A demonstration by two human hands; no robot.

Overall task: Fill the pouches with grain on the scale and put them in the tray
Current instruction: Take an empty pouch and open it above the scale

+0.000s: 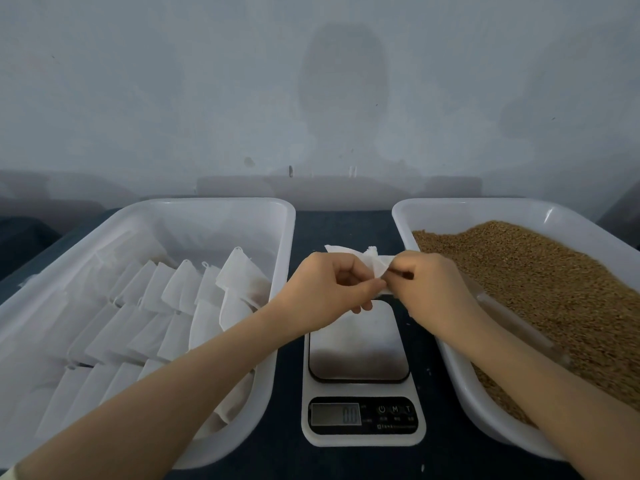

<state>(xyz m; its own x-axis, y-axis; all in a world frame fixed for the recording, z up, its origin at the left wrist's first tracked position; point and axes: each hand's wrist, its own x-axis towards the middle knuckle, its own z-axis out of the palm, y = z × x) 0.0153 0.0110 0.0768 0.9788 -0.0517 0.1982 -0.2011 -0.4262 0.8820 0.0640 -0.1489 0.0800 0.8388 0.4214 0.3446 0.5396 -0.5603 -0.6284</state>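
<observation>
Pouch between fingers, above scale

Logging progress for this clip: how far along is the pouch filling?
Done: unclear; the many white fabric pouches in the left white plastic tray look mostly flat. In hand: left hand and right hand pinch one white pouch above the bare white digital scale. Left: filling it with brown grain, weighing, traying.

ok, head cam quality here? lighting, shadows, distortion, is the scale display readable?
Head view: dim, flat, bluish light; a soft head-shaped shadow on the wall; wide-angle distortion splays the pouch tray and grain tray outward; the scale display is soft but reads roughly 0.0; the left hand and right hand pinching the pouch are fairly sharp.
</observation>
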